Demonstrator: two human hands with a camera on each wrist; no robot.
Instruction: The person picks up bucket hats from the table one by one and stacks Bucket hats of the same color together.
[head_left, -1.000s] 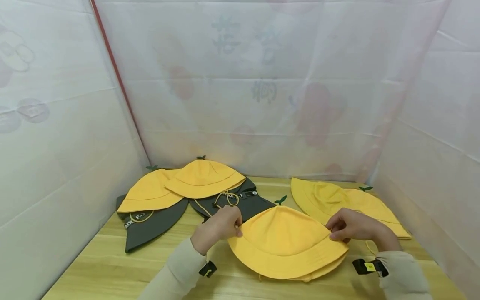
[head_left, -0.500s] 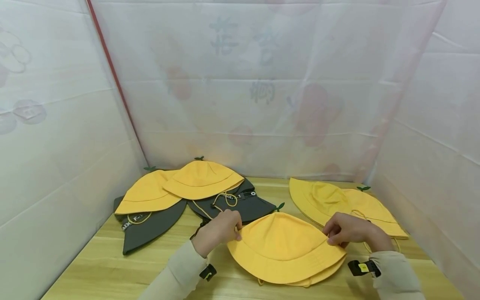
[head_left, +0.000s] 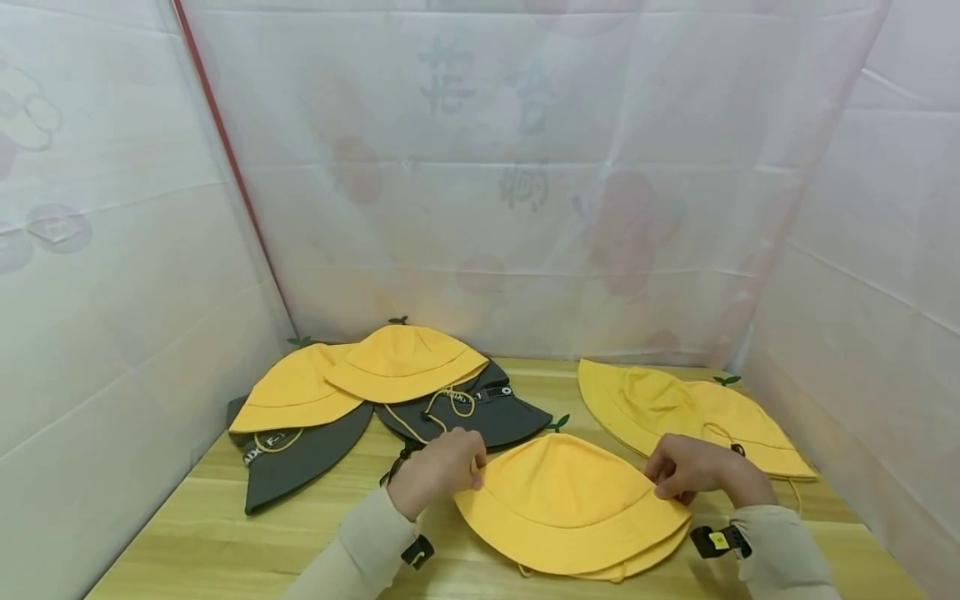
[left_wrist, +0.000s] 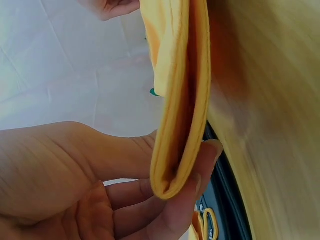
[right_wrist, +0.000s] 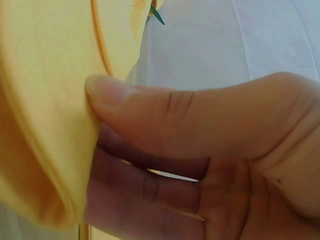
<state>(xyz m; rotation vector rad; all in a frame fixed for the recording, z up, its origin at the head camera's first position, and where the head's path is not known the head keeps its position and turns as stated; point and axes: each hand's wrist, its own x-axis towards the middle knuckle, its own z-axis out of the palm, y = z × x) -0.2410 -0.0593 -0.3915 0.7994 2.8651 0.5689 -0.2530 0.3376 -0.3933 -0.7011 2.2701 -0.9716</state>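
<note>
White sheets [head_left: 480,208] stand beyond the left hand [head_left: 442,471] and right hand [head_left: 701,468]. The wooden surface [head_left: 202,533] has its widest bare room left of the left hand; farther out, dark hats [head_left: 307,462] under yellow hats [head_left: 405,367] crowd it, and a yellow pair [head_left: 652,408] sits just beyond the right. Between the hands, each pinching one side of the brim, is a folded yellow hat [head_left: 566,500], sprout [head_left: 559,423] pointing away. The step looks like flattening or placing it; the next move probably calls for an even pinch (the brim layers sit offset toward the right hand).
</note>
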